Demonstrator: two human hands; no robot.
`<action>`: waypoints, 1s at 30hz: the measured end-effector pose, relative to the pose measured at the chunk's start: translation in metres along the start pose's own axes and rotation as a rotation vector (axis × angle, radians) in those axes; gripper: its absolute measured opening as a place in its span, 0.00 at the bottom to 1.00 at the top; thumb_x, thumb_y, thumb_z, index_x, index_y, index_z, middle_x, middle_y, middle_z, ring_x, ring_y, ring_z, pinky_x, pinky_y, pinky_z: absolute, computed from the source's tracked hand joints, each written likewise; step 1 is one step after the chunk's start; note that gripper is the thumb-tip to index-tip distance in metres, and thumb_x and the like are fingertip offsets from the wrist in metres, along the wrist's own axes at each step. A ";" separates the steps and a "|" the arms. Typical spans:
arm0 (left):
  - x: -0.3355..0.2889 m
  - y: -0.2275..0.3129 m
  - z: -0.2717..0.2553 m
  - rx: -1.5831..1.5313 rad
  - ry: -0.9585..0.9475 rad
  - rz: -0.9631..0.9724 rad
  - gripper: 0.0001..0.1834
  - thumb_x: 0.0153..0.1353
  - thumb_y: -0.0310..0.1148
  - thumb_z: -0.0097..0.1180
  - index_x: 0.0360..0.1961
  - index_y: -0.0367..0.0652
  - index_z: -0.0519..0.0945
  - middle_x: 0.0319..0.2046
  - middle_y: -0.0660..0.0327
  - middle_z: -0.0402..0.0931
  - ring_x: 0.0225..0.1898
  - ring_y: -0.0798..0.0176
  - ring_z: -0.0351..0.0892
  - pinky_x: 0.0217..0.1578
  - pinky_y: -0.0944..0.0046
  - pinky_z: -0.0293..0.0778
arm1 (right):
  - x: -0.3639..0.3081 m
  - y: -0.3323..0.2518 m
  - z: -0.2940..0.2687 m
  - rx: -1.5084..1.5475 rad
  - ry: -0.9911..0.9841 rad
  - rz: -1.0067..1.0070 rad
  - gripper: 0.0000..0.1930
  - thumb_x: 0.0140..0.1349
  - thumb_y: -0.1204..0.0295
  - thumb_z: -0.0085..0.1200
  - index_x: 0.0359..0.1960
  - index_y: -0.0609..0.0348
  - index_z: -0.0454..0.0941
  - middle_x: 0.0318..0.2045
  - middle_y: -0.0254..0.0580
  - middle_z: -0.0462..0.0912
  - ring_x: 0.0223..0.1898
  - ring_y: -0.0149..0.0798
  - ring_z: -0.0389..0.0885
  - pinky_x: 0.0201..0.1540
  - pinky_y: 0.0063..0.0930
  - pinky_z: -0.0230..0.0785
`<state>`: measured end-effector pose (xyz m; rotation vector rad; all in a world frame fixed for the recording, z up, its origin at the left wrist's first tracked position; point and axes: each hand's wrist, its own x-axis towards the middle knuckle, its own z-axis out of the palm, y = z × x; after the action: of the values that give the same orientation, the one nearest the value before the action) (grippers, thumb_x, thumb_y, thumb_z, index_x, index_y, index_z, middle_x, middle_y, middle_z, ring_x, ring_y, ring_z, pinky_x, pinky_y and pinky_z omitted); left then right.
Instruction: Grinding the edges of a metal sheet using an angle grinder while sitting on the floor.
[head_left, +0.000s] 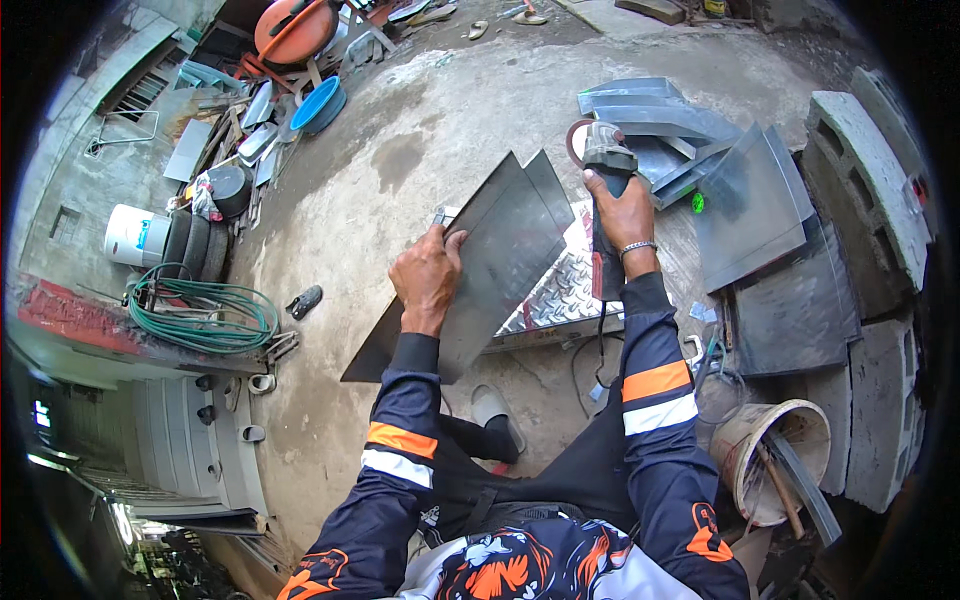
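Observation:
My left hand [428, 276] is closed on the upper left edge of a dark sheet metal piece [500, 270], with the thumb on its face. The sheet is tilted and has a notch at its far corner. Part of it lies over a diamond-plate metal box [570, 290]. My right hand [625, 218] is wrapped round an angle grinder [607, 155], held to the right of the sheet and apart from it. The grinder's round reddish-brown disc [577, 145] points to the far left. Its cord hangs down beside the box; whether the disc spins cannot be told.
Bent and flat metal sheets [755, 200] lie on the right beside concrete blocks [865, 190]. A tilted bucket [775, 460] with scraps stands near right. On the left are a coiled green hose [200, 325], a white bucket [135, 235], a blue basin [318, 105] and an orange wheelbarrow [295, 30].

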<state>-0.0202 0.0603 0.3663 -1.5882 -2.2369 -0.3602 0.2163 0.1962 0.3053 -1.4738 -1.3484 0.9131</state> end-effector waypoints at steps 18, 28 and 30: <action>0.022 -0.024 0.029 0.035 0.057 0.111 0.18 0.60 0.55 0.57 0.32 0.51 0.80 0.24 0.56 0.81 0.27 0.49 0.82 0.25 0.52 0.75 | 0.016 0.057 0.068 0.276 -0.108 0.173 0.25 0.54 0.52 0.65 0.31 0.69 0.78 0.22 0.44 0.80 0.19 0.39 0.81 0.21 0.35 0.73; 0.017 -0.018 0.014 -0.002 0.073 0.157 0.18 0.61 0.53 0.57 0.28 0.50 0.78 0.24 0.59 0.81 0.26 0.50 0.82 0.24 0.54 0.74 | 0.014 0.024 0.038 0.693 -0.292 0.430 0.26 0.56 0.53 0.64 0.33 0.71 0.74 0.22 0.43 0.77 0.16 0.39 0.80 0.17 0.35 0.76; 0.017 -0.021 0.013 -0.023 0.072 0.224 0.18 0.62 0.53 0.56 0.29 0.49 0.77 0.25 0.59 0.81 0.26 0.50 0.82 0.24 0.54 0.74 | 0.014 0.025 0.032 0.696 -0.271 0.433 0.27 0.57 0.52 0.64 0.33 0.70 0.74 0.21 0.44 0.78 0.16 0.39 0.80 0.17 0.35 0.76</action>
<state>-0.0468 0.0729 0.3626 -1.7867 -1.9833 -0.3738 0.1961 0.2152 0.2720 -1.1175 -0.7518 1.7051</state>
